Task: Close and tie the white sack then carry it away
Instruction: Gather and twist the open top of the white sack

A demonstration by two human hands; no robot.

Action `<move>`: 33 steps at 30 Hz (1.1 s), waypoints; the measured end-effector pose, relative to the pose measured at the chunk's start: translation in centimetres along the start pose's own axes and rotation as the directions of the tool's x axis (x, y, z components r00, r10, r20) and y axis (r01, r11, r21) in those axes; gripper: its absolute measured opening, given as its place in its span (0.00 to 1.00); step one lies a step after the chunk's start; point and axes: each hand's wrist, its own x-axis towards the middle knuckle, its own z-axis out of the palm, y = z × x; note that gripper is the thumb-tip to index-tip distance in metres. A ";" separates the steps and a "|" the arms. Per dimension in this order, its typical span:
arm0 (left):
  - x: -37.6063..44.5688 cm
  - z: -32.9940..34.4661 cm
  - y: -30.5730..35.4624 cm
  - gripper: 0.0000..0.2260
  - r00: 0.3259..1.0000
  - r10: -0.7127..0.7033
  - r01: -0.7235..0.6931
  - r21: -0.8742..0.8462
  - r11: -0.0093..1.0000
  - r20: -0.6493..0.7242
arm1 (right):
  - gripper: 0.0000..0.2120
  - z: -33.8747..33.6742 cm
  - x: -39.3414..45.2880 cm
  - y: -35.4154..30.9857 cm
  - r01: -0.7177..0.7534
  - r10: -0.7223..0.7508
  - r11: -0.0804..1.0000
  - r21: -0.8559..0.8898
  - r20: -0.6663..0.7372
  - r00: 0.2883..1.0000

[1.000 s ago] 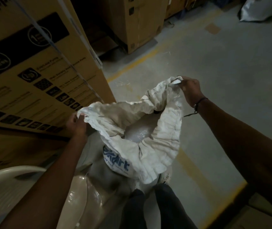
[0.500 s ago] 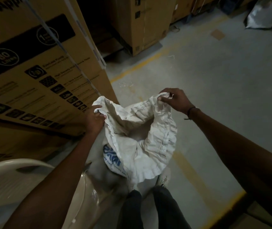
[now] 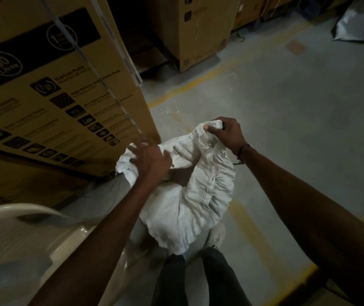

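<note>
A crumpled white sack (image 3: 190, 204) stands on the floor between my legs, its mouth gathered upward and nearly shut. My right hand (image 3: 225, 132) pinches the far corner of the sack's rim. My left hand (image 3: 150, 162) is blurred, fingers spread, pressing into the left side of the bunched rim; whether it grips the cloth is unclear. The sack's contents are hidden by the folds.
A large printed cardboard box (image 3: 55, 96) stands close on the left. A cream plastic chair (image 3: 22, 235) sits at the lower left. More cartons (image 3: 198, 29) stand behind, a silvery bag (image 3: 362, 23) lies far right, and yellow floor lines (image 3: 254, 230) cross the concrete.
Both hands have drawn together, narrowing the sack's open mouth. The left hand moved right across the rim, and the printed blue lettering is now hidden by folds.
</note>
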 end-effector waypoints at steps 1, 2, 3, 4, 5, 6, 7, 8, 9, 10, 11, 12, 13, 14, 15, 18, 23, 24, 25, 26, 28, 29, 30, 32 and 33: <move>-1.4 0.3 0.6 0.27 0.988 0.124 -0.124 0.010 0.992 -0.094 | 0.11 0.3 0.0 0.0 -0.008 0.008 1.000 0.009 -0.019 1.000; -2.6 0.8 1.2 0.23 0.958 0.235 -0.237 0.009 0.972 -0.164 | 0.11 0.5 0.0 -0.1 -0.009 0.010 1.000 0.018 -0.031 0.999; -4.1 1.1 1.9 0.20 0.929 0.306 -0.318 -0.021 0.948 -0.209 | 0.10 0.8 0.1 -0.2 -0.011 0.012 1.000 0.025 -0.037 0.999; -5.3 1.6 2.7 0.18 0.911 0.343 -0.368 -0.074 0.927 -0.230 | 0.09 1.1 0.2 -0.4 -0.015 0.016 0.999 0.035 -0.039 0.999; -6.4 2.3 3.3 0.18 0.900 0.368 -0.401 -0.113 0.909 -0.234 | 0.09 1.3 0.3 -0.6 -0.027 0.029 0.999 0.041 -0.043 0.999; -7.3 3.0 3.8 0.19 0.895 0.380 -0.417 -0.138 0.898 -0.232 | 0.09 1.5 0.4 -0.7 -0.036 0.039 0.998 0.048 -0.045 0.998; -7.8 3.7 4.2 0.21 0.895 0.382 -0.420 -0.145 0.896 -0.228 | 0.09 1.7 0.6 -0.8 -0.045 0.048 0.998 0.052 -0.044 0.998; -8.0 4.4 4.4 0.23 0.898 0.379 -0.414 -0.142 0.899 -0.223 | 0.09 1.9 0.7 -0.9 -0.048 0.051 0.997 0.061 -0.039 0.998; -7.9 5.0 4.5 0.25 0.908 0.362 -0.395 -0.142 0.908 -0.211 | 0.08 2.0 0.8 -0.9 -0.052 0.054 0.997 0.064 -0.032 0.998; -7.7 5.3 4.5 0.25 0.919 0.340 -0.372 -0.155 0.915 -0.201 | 0.08 2.2 0.9 -0.9 -0.054 0.056 0.996 0.066 -0.023 0.998; -7.3 5.5 4.3 0.24 0.928 0.319 -0.353 -0.185 0.917 -0.191 | 0.09 2.2 1.0 -0.8 -0.063 0.064 0.996 0.069 -0.013 0.998; -6.9 5.5 4.0 0.20 0.936 0.302 -0.339 -0.229 0.913 -0.181 | 0.09 2.3 1.2 -0.6 -0.075 0.075 0.994 0.082 -0.003 0.997; -6.5 5.4 3.8 0.16 0.941 0.291 -0.329 -0.272 0.904 -0.171 | 0.10 2.3 1.3 -0.5 -0.085 0.084 0.991 0.100 0.010 0.996; -6.2 5.1 3.6 0.12 0.945 0.283 -0.322 -0.304 0.897 -0.166 | 0.09 2.2 1.3 -0.4 -0.089 0.086 0.988 0.123 0.027 0.996; -6.0 4.7 3.3 0.08 0.949 0.270 -0.311 -0.325 0.893 -0.165 | 0.09 2.1 1.2 -0.4 -0.085 0.078 0.985 0.148 0.049 0.996; -5.2 3.7 2.8 0.03 0.958 0.233 -0.281 -0.377 0.883 -0.168 | 0.05 1.6 1.0 -0.5 -0.080 0.054 0.964 0.252 0.110 0.992; -1.9 3.2 1.6 0.02 0.922 0.316 -0.365 -0.229 0.902 -0.224 | 0.06 0.9 0.9 -0.1 -0.151 0.086 0.924 0.353 0.193 0.977; -0.8 3.1 1.2 0.02 0.912 0.344 -0.390 -0.213 0.896 -0.222 | 0.08 0.7 0.9 0.1 -0.174 0.098 0.917 0.359 0.220 0.971; 0.3 2.9 0.9 0.02 0.897 0.392 -0.431 -0.217 0.876 -0.203 | 0.08 0.5 1.0 0.3 -0.203 0.117 0.910 0.360 0.249 0.962; 1.4 2.7 0.6 0.02 0.874 0.456 -0.484 -0.232 0.844 -0.166 | 0.09 0.3 1.1 0.5 -0.229 0.131 0.901 0.367 0.273 0.953; 3.3 2.3 0.6 0.02 0.812 0.580 -0.571 -0.284 0.770 -0.058 | 0.08 0.2 1.4 0.7 -0.280 0.147 0.861 0.424 0.320 0.936; 4.1 2.0 0.9 0.01 0.785 0.619 -0.587 -0.319 0.744 0.000 | 0.05 0.3 1.5 0.6 -0.312 0.160 0.824 0.473 0.333 0.929; 4.7 1.8 1.2 0.01 0.771 0.635 -0.582 -0.352 0.733 0.048 | 0.02 0.5 1.6 0.5 -0.338 0.170 0.780 0.527 0.341 0.925; 5.8 1.5 1.7 0.01 0.763 0.637 -0.557 -0.392 0.732 0.106 | 0.08 0.9 1.7 0.6 -0.374 0.188 0.718 0.587 0.354 0.916; 6.4 1.6 1.8 0.01 0.760 0.640 -0.559 -0.390 0.732 0.111 | 0.13 0.9 1.6 0.7 -0.365 0.172 0.733 0.574 0.363 0.916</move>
